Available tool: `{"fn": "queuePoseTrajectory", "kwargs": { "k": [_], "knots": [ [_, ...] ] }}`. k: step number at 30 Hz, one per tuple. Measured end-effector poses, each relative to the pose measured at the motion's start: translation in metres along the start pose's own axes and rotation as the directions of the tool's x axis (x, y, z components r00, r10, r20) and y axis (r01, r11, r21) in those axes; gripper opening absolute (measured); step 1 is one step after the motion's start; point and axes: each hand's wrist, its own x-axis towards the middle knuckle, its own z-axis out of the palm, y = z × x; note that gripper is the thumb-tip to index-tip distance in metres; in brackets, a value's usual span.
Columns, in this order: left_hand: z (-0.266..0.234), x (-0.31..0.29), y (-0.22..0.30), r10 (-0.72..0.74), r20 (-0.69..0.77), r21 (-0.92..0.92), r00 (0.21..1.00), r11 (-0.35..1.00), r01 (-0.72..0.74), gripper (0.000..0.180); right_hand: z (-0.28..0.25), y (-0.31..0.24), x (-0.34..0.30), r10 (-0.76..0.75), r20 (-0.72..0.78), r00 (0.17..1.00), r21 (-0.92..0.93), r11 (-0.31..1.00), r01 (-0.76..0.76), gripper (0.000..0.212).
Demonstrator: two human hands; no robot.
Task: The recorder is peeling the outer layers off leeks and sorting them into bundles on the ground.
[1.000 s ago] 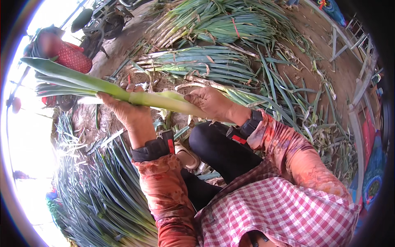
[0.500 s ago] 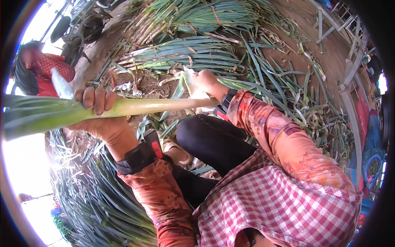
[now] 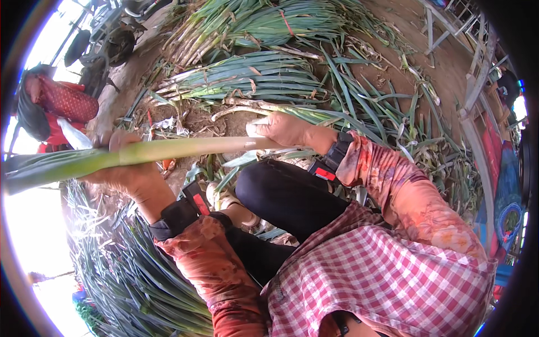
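A thick leek (image 3: 196, 146), green-leaved at the left and pale toward its right end, lies level across the space above my knees. My left hand (image 3: 126, 163) is wrapped round its green part, fingers over the top. At the pale end, my right hand (image 3: 283, 129) is closed with thumb and fingers against the stalk; the palm side is hidden. Behind my right hand, several leeks with pale ends (image 3: 241, 109) lie on the soil.
Bundled leeks (image 3: 247, 78) lie ahead, with another tied heap (image 3: 292, 25) beyond. A large pile of leeks (image 3: 140, 275) fills the lower left. Loose leaves litter the right. At the left is another person in red (image 3: 70, 104). A metal frame (image 3: 477, 151) stands at the right.
The peeled strip of leaf at my right hand is no longer seen. That hand has moved down onto the pale end of the leek, and my left hand has shifted slightly left.
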Motion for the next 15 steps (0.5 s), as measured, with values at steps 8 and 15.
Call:
{"fn": "queuePoseTrajectory", "kwargs": {
  "k": [8,15],
  "knots": [
    [0.023,-0.02,-0.082,0.21,-0.526,0.469,0.824,0.88,0.075,0.045,0.001,-0.013,0.013,-0.076,-0.526,0.847,-0.235,0.97,-0.058,0.04],
    [0.021,-0.019,-0.072,0.143,-0.556,0.332,0.819,0.941,0.061,0.028,-0.018,0.014,0.043,0.423,-0.378,0.823,0.924,0.231,0.306,0.032]
  ]
}}
